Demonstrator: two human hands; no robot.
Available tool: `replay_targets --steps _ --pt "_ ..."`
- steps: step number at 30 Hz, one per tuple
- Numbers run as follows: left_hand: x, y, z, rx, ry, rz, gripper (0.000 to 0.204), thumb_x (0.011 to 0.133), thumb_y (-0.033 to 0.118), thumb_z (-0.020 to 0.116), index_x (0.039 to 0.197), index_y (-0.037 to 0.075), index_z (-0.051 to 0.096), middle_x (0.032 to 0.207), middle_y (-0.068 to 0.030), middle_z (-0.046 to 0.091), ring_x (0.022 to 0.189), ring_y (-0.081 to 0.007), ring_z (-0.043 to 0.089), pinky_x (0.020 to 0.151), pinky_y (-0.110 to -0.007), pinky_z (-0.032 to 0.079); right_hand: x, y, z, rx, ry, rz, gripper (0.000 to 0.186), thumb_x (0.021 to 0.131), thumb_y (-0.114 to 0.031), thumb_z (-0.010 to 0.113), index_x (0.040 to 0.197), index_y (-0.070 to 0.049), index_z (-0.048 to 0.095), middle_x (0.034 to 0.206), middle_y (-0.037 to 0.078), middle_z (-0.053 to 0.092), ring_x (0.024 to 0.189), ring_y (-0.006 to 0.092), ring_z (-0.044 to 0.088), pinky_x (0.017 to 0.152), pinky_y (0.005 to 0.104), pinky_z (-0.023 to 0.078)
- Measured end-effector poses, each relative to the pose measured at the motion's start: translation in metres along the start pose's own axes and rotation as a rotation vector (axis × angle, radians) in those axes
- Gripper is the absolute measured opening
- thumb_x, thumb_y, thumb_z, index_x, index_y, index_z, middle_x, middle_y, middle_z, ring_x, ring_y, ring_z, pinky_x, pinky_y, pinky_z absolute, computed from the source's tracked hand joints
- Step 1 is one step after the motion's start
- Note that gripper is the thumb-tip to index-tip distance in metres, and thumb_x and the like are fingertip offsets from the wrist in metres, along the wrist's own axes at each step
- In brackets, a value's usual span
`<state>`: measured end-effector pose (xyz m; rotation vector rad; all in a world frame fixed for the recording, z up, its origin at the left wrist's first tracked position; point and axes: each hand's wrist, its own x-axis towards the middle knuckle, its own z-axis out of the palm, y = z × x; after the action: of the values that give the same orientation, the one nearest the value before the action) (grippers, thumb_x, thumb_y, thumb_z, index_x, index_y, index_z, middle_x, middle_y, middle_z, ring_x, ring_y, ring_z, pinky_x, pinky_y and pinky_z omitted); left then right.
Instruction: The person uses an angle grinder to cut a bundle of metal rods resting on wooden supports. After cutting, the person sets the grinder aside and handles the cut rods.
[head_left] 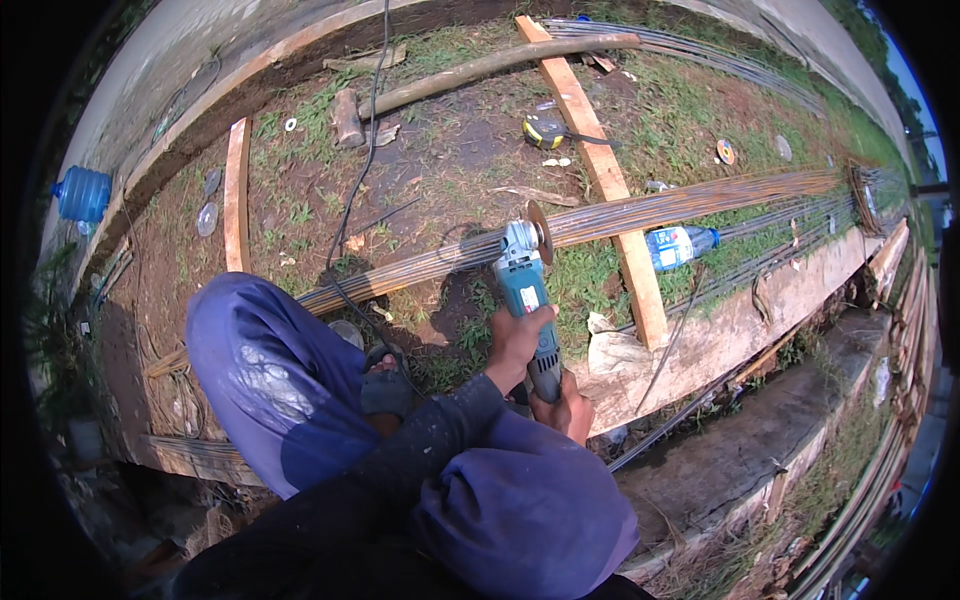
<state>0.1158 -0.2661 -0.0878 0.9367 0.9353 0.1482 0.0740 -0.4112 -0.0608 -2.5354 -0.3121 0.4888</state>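
1. Rebar bundle (pixel 600 215): a long sheaf of rusty steel rods lies across bare earth and patchy grass, running from the lower left up to the far right, resting on a pale wooden plank (pixel 610 180) laid crosswise beneath it. It appears whole along its visible length; no severed ends or fresh cut can be made out at the point of work.
2. To the far left, a blue water jug (pixel 82 193) stands on the concrete kerb, and a short wooden batten (pixel 237 190) lies on the soil, both well apart from the work.
3. A black power cable (pixel 365 150) runs down from the upper edge toward the person's knees.
4. Angle grinder (pixel 525 285): a teal-bodied tool with its cutting disc (pixel 540 232) held upright at the near edge of the bundle. Whether the disc touches the steel cannot be told; no sparks are visible.
5. Left hand (pixel 518 338): fingers closed round the grinder body, behind the head.
6. Right hand (pixel 565 405): fingers wrapped round the rear handle of the grinder, close behind the left.
7. Beyond the bundle lies a yellow tape measure (pixel 545 130); to the right, a plastic bottle (pixel 680 243) lies just beside the plank.
8. Judgement: the tool is positioned and firmly gripped, but the cut itself appears at most just begun; severing the rods looks to be left
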Motion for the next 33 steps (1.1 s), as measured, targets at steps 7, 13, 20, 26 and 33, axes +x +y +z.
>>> replay_targets --steps 7,13,20,26,33 --pt "0.003 0.004 0.0 -0.021 0.013 -0.023 0.021 0.081 0.019 0.078 0.089 0.003 0.068 0.08 -0.0021 0.067 0.068 -0.0126 0.063 0.062 -0.033 0.051 0.004 -0.002 -0.001 -0.013 -0.016 -0.005 0.068 0.072 -0.026 0.082 0.13 -0.001 0.056 0.071 0.028 0.067 0.07 0.0484 0.068 0.065 0.0547 0.054" --pt "0.0 0.013 0.0 -0.043 0.001 -0.037 0.02 0.081 0.018 0.078 0.09 0.003 0.068 0.08 -0.0021 0.066 0.067 -0.0128 0.063 0.061 -0.032 0.051 0.006 -0.007 -0.003 -0.009 -0.033 0.02 0.065 0.072 -0.027 0.081 0.127 -0.001 0.058 0.071 0.029 0.067 0.071 0.0489 0.068 0.066 0.0556 0.054" --pt "0.01 0.006 -0.001 -0.049 -0.004 -0.014 0.021 0.084 0.018 0.075 0.096 0.003 0.067 0.08 -0.0049 0.067 0.065 -0.015 0.065 0.06 -0.032 0.052 0.01 -0.016 -0.006 -0.001 -0.021 0.036 0.05 0.073 -0.027 0.081 0.11 -0.002 0.059 0.072 0.03 0.066 0.071 0.0507 0.066 0.065 0.0569 0.052" --pt "0.02 0.011 -0.004 -0.028 -0.003 0.009 0.019 0.086 0.018 0.073 0.095 0.003 0.065 0.078 -0.006 0.066 0.065 -0.0165 0.066 0.059 -0.033 0.053 0.02 -0.029 -0.01 -0.016 -0.06 0.073 0.043 0.075 -0.025 0.076 0.106 -0.003 0.058 0.075 0.031 0.066 0.074 0.0514 0.066 0.068 0.0582 0.051" --pt "0.026 0.027 -0.004 -0.041 -0.032 -0.016 0.019 0.086 0.017 0.073 0.095 0.004 0.064 0.078 -0.0056 0.066 0.065 -0.0158 0.066 0.058 -0.033 0.052 0.029 -0.037 -0.008 0.012 -0.05 0.074 0.044 0.076 -0.024 0.073 0.111 -0.001 0.059 0.075 0.031 0.067 0.074 0.0518 0.066 0.069 0.0582 0.051"
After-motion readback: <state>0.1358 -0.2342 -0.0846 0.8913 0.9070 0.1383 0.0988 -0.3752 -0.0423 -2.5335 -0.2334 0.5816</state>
